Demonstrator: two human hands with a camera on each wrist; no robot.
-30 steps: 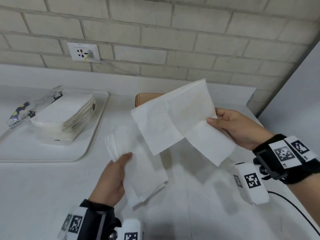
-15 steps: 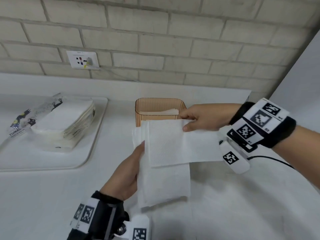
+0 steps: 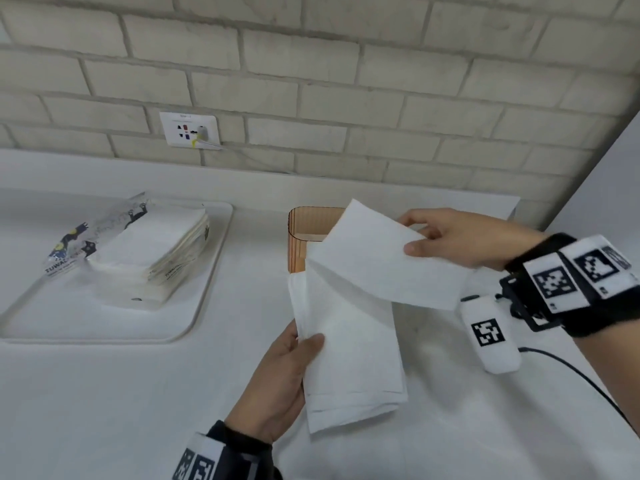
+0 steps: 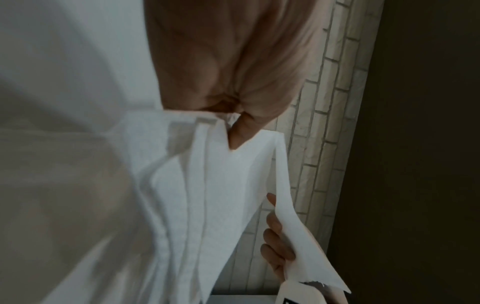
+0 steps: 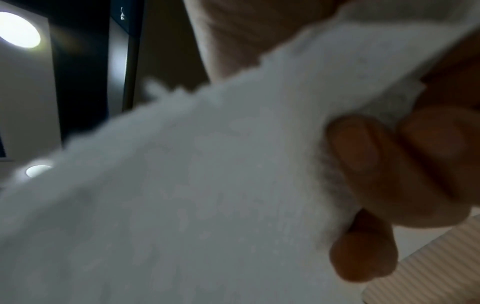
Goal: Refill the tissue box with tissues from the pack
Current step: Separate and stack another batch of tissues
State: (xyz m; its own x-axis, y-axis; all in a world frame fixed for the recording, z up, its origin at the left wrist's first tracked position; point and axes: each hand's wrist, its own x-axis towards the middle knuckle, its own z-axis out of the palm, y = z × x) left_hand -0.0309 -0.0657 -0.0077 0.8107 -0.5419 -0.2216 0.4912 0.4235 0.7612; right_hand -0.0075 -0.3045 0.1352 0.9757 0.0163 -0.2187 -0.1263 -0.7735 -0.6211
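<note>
My left hand (image 3: 294,355) grips a folded stack of white tissues (image 3: 349,362) by its left edge, thumb on top, just above the counter. My right hand (image 3: 436,237) pinches the right edge of a single white tissue (image 3: 384,261), holding it over the stack's far end and across the mouth of the ribbed orange tissue box (image 3: 304,230). The box's right part is hidden behind that sheet. In the left wrist view my thumb (image 4: 241,131) presses into the tissue layers (image 4: 207,195). In the right wrist view my fingers (image 5: 363,156) curl round the tissue's edge (image 5: 207,174).
An opened tissue pack (image 3: 138,251) lies on a white tray (image 3: 204,296) at the left of the white counter. A wall socket (image 3: 188,129) sits on the brick wall behind. A black cable (image 3: 581,375) trails from my right wrist across the counter.
My right hand brought the single tissue down and left over the stack by the box, then lifted and tilted its far corner. My left hand raised the stack slightly toward the box.
</note>
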